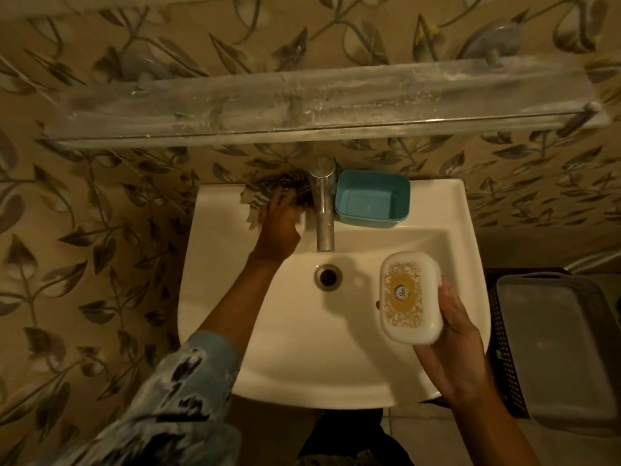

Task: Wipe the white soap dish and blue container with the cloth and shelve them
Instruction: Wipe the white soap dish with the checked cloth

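Observation:
My right hand (452,334) holds the white soap dish (410,295), closed, with a gold pattern on its lid, above the right side of the basin. My left hand (279,223) rests on a striped cloth (268,193) lying on the sink's back ledge left of the tap; its fingers lie over the cloth. The blue container (371,200) sits open and empty on the ledge right of the tap. A glass shelf (319,102) spans the wall above the sink.
The white sink (215,264) has a chrome tap (324,210) at its back middle and a drain (327,276) below it. A dark basket with a grey tray (551,344) stands to the right of the sink. Leaf-patterned tiles cover the wall.

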